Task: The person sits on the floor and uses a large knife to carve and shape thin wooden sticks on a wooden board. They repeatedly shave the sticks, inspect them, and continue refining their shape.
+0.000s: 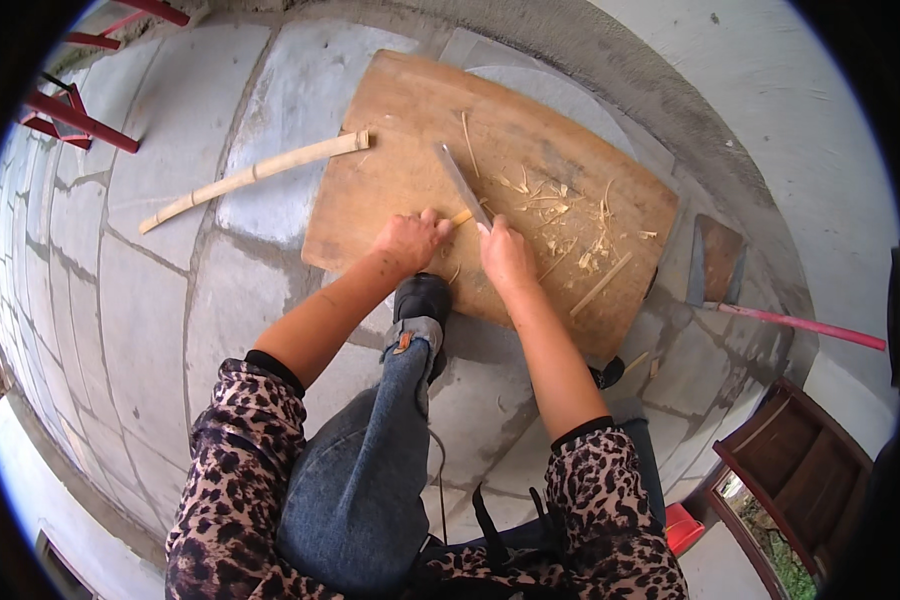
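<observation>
My right hand (507,255) is closed round the handle of a knife (460,182), whose long blade slants up and to the left over a wooden board (400,100). Just left of it, my left hand (412,242) grips a short yellowish bamboo strip (463,215), its fingers curled near the board's front edge. Blade and strip meet between the two hands; whether it cuts into the strip I cannot tell. Pale curled shavings (595,235) lie scattered on the board to the right of the knife, along with a loose bamboo strip (602,284).
A long split bamboo piece (260,175) rests with one end on the board's left side. My black shoe (422,298) is at the near edge. On the right lie a dustpan-like tool (718,262) with a pink handle (805,324) and brown wooden furniture (795,475). Red legs (85,118) stand far left.
</observation>
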Demonstrator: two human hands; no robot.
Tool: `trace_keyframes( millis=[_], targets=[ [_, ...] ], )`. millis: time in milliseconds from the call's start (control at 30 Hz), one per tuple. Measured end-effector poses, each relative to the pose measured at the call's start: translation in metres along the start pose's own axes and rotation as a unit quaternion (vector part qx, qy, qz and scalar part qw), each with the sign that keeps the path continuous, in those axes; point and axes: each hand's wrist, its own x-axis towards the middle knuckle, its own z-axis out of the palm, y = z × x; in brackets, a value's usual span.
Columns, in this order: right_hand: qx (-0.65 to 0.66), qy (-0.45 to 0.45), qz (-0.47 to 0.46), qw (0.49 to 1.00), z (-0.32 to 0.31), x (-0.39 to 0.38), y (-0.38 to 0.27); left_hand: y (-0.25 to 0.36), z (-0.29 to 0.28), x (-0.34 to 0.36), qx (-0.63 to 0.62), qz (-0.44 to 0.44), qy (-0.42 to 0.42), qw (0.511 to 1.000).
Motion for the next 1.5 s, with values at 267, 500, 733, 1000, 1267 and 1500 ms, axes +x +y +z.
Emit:
trace_keyframes(
  millis=[267,500,733,1000,1267,1500],
  targets=[
    [0.055,0.083,-0.056,0.993,-0.036,0.0,-0.02,-0.002,0.005,-0.006,-0.008,-0.01,-0.008,1.0],
    [-0.02,-0.009,0.016,1.0,-0.006,0.006,0.004,0.005,-0.005,0.004,-0.022,0.0,-0.003,1.0],
    [0.079,0.058,-0.055,0.994,-0.024,-0.005,-0.025,-0.008,0.001,-0.007,-0.01,-0.024,-0.046,0.999],
    [0.022,0.03,-0.035,0.999,-0.04,0.001,-0.028,-0.006,0.003,-0.005,-0.012,-0.015,0.002,1.0],
    [-0.03,0.02,-0.038,0.999,-0.002,0.014,0.009,0.004,-0.001,0.003,-0.021,-0.003,0.005,1.0],
    [-0.032,0.035,-0.015,0.999,0.006,0.003,0.008,0.006,-0.003,0.005,-0.023,-0.005,-0.012,1.0]
  ],
)
